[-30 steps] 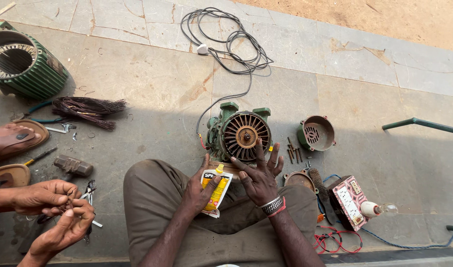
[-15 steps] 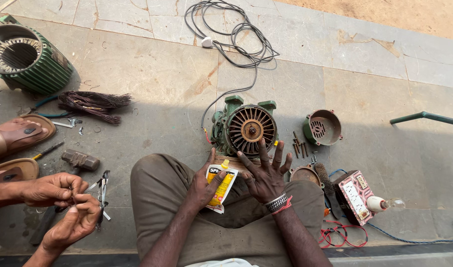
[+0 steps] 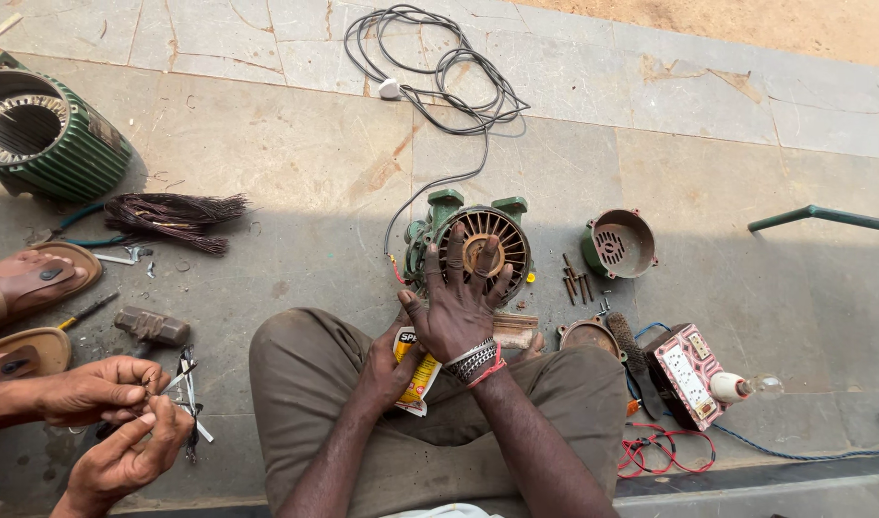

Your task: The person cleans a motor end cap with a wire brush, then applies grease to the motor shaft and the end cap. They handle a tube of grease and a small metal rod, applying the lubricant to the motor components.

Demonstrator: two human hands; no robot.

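Since half a second earlier, right hand [image 3: 456,307] had slid up onto the motor [image 3: 470,251] fan, fingers spread open. Left hand [image 3: 390,364] gripped a tube [image 3: 417,369] just below the motor on the floor — heavy, rigid iron, best held by its body.

A green electric motor [image 3: 468,245] is sitting upright on the stone floor with its open end facing up, showing a round ring of grey fan blades around a rusty brown hub. A black cable is running out from its left side. Just below the motor, toward the seated person's lap, a small yellow and white pouch [image 3: 415,369] with a red patch is lying tilted, partly covered, its lower white corner poking out over the trouser leg.
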